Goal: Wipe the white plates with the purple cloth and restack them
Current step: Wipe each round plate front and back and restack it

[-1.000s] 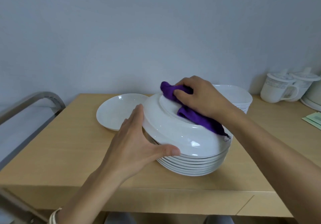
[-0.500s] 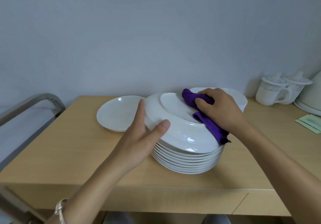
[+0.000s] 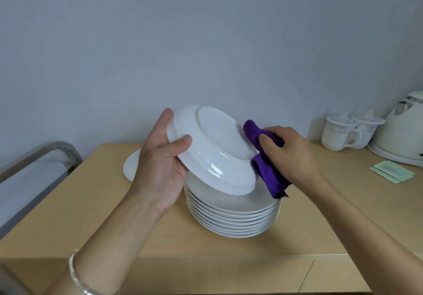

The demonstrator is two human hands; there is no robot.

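White plate (image 3: 212,153), tilted over the stack (image 3: 233,217), gripped by left hand (image 3: 160,164); right hand (image 3: 290,155) clutches cloth (image 3: 267,171) at its underside; one plate (image 3: 131,167) set aside, most seem left

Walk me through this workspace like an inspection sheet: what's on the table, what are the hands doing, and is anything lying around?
Surface: pale wooden table, carrying crockery.
Job's things: tilted plate lifted above the stack, underside facing the camera; purple cloth against its right side; lone plate lying flat at the left rear.
Clutter: two lidded mugs, kettle and green packets at far right.
Hands: left hand grips the tilted plate's rim; right hand grips the purple cloth.
Cables: nothing seen.
Surroundings: grey wall behind; metal rail at left.
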